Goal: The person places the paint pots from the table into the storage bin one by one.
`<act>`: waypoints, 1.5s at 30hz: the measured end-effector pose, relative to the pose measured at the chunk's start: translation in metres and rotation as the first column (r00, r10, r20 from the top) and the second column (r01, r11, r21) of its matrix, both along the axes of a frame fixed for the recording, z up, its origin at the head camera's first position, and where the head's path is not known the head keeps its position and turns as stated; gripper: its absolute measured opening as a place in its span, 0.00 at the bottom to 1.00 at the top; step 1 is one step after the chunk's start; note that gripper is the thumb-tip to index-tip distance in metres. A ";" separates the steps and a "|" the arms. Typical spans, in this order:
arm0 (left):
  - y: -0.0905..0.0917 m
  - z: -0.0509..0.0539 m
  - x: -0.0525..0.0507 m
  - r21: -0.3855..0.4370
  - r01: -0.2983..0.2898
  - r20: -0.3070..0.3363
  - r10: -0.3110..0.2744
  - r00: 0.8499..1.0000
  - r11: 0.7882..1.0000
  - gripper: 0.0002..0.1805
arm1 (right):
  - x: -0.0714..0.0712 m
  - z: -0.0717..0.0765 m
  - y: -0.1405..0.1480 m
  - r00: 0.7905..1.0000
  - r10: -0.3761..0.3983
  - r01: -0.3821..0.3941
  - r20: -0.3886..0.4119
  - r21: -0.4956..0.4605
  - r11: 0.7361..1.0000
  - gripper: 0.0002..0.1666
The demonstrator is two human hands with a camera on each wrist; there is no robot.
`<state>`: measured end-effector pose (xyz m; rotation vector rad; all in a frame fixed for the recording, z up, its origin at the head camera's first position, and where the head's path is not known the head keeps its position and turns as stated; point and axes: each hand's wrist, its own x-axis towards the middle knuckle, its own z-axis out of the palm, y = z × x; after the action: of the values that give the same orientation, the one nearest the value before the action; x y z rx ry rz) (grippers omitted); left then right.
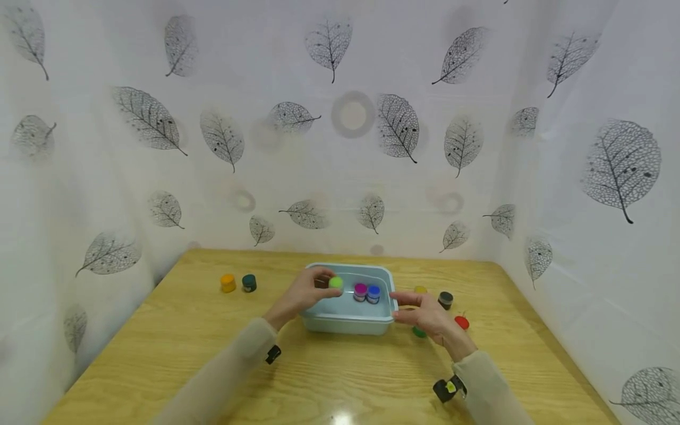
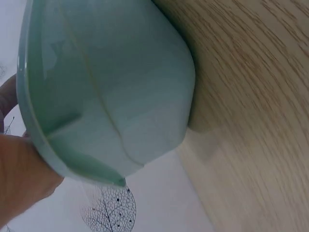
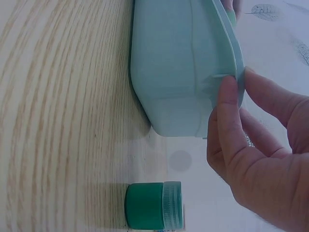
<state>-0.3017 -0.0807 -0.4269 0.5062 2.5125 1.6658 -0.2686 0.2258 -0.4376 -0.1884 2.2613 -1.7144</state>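
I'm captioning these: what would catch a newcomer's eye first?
Probably the leaf prints on the white backdrop. Then the pale blue tub on the table, with the left hand holding a lime-green jar over it and the right hand pinching its right rim. Inside stand a magenta jar and a blue jar.

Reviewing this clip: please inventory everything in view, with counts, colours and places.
Bin: one, pale blue, on the table
Pots: two, magenta pot and blue pot, in the bin
Pots: two, orange pot and dark teal pot, left of the bin
Pots: three, yellow pot (partly hidden), black pot, green pot, right of the bin
Red item: one, red, by the right wrist
Lime-green item: one, blurred, in the left hand
Table: one, yellowish wood
Backdrop: white, dark leaf prints, around the table
Wrist devices: two, black
Sleeves: two, beige
Left hand: one, at the bin
Right hand: one, on the bin's rim
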 end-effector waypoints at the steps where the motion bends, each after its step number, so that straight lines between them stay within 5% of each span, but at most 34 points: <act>1: 0.002 0.000 0.000 0.011 0.003 0.010 -0.003 1.000 1.000 0.20 | 0.000 0.000 0.000 1.000 0.000 0.000 0.001 -0.005 1.000 0.36; 26: 0.042 -0.007 -0.006 0.172 0.055 0.195 -0.088 0.977 0.984 0.19 | 0.001 -0.001 -0.001 1.000 0.016 -0.016 0.004 -0.037 0.999 0.36; 45: 0.068 -0.010 -0.014 0.142 0.038 0.270 -0.076 0.960 0.989 0.22 | 0.001 -0.002 0.002 0.999 0.042 -0.042 -0.003 -0.050 0.998 0.38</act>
<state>-0.3159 -0.0126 -0.4364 0.3265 2.1804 1.7576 -0.2679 0.2276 -0.4394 -0.2468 2.2010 -1.7509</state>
